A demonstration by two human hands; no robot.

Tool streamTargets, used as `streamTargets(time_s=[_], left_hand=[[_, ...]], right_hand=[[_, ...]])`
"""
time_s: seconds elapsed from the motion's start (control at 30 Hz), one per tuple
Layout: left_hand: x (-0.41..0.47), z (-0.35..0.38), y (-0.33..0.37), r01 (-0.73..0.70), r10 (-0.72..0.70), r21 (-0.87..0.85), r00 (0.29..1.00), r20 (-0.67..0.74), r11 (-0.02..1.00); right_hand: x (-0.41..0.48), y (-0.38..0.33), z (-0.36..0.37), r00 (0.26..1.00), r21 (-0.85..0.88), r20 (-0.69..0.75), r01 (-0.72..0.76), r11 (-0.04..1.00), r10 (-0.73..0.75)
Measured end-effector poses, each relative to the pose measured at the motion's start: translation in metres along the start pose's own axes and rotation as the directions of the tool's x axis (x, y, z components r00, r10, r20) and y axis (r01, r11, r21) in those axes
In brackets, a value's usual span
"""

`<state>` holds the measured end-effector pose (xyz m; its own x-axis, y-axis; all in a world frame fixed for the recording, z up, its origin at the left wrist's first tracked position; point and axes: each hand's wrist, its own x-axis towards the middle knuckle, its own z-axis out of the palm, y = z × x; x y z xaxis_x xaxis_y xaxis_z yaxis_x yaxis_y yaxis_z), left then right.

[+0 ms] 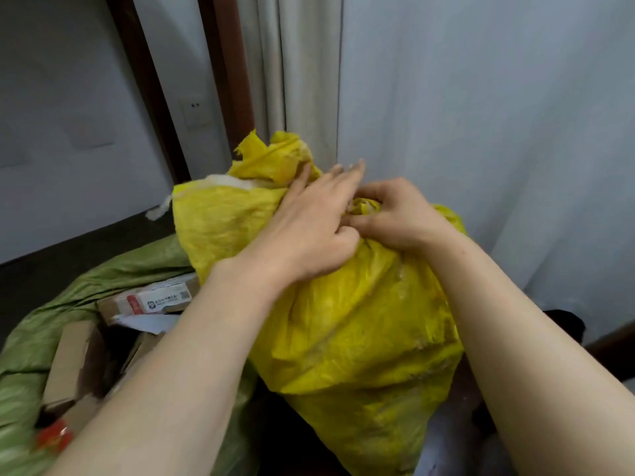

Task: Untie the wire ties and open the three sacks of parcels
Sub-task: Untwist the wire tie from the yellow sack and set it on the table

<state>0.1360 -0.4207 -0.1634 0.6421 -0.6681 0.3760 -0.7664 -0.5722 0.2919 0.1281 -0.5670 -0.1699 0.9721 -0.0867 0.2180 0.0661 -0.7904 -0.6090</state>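
Note:
A full yellow woven sack (364,338) stands upright in the middle, its neck (364,205) gathered into a bunch at the top. My right hand (398,218) pinches that bunched neck with curled fingers. My left hand (309,228) lies against the neck from the left, fingers stretched forward and thumb tucked under. The wire tie is hidden between my hands. A loose yellow flap (271,159) sticks up behind my left hand. To the left lies a green sack (31,341), open, with cardboard parcels (151,298) showing inside.
A grey wall with a socket (195,111) and a dark door frame (147,84) stand behind the sacks, pale curtains (302,70) to their right. Dark floor (68,249) shows at left. A red item (53,438) lies in the green sack.

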Motion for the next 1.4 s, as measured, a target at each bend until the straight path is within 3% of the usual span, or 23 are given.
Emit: streamTargets(time_s=[0.1,0.27,0.5,0.67,0.73,0.87,0.93,0.97,1.0,1.07,1.17,1.33,1.4], left_hand=[[-0.003,0.011,-0.025,0.004,-0.007,-0.137,1.0,-0.02,0.991],[-0.001,0.024,-0.034,-0.004,-0.014,-0.249,0.998,-0.067,0.969],[0.002,0.037,-0.038,-0.101,0.059,-0.36,0.99,-0.126,0.928],[0.004,0.045,-0.028,-0.117,0.005,-0.387,0.96,-0.279,0.915],[0.006,0.046,-0.029,-0.069,-0.054,-0.441,0.964,-0.26,0.895],[0.007,0.042,-0.035,-0.013,-0.106,-0.544,0.977,-0.186,0.839],[0.007,0.042,-0.037,-0.008,-0.108,-0.569,0.98,-0.169,0.822],[0.008,0.042,-0.037,-0.001,-0.112,-0.582,0.981,-0.158,0.813],[0.008,0.042,-0.036,0.005,-0.113,-0.595,0.983,-0.145,0.803],[0.009,0.043,-0.034,0.013,-0.109,-0.613,0.987,-0.119,0.79],[0.008,0.044,-0.033,0.022,-0.092,-0.632,0.993,-0.078,0.775],[0.004,0.036,-0.029,0.072,-0.09,-0.667,0.996,0.007,0.741],[0.003,0.033,-0.028,0.079,-0.073,-0.651,0.997,0.036,0.755]], right_hand=[[-0.008,0.0,-0.008,0.99,0.125,0.139,-0.007,0.992,-0.01],[-0.019,0.007,-0.013,0.989,0.449,0.14,-0.02,0.893,-0.049],[-0.025,0.022,-0.018,0.984,0.673,0.174,-0.085,0.735,-0.045],[-0.024,0.029,-0.02,0.98,0.743,0.197,-0.164,0.648,0.021],[-0.023,0.027,-0.017,0.988,0.714,0.141,-0.142,0.686,0.058],[-0.02,0.025,-0.016,0.985,0.638,-0.15,0.028,0.77,0.089],[-0.021,0.018,-0.017,0.934,0.344,-0.343,0.226,0.911,-0.102],[-0.02,0.014,-0.017,0.887,0.157,-0.386,0.335,0.929,-0.255],[-0.017,0.01,-0.018,0.846,0.035,-0.376,0.422,0.906,-0.379],[-0.013,0.002,-0.02,0.882,-0.02,-0.195,0.434,0.901,-0.429],[-0.013,0.003,-0.026,0.969,-0.115,0.082,0.241,0.964,-0.233],[-0.018,0.006,-0.038,0.984,0.235,0.169,0.009,0.972,-0.05],[-0.018,0.007,-0.037,0.982,0.277,0.187,-0.016,0.961,-0.038]])
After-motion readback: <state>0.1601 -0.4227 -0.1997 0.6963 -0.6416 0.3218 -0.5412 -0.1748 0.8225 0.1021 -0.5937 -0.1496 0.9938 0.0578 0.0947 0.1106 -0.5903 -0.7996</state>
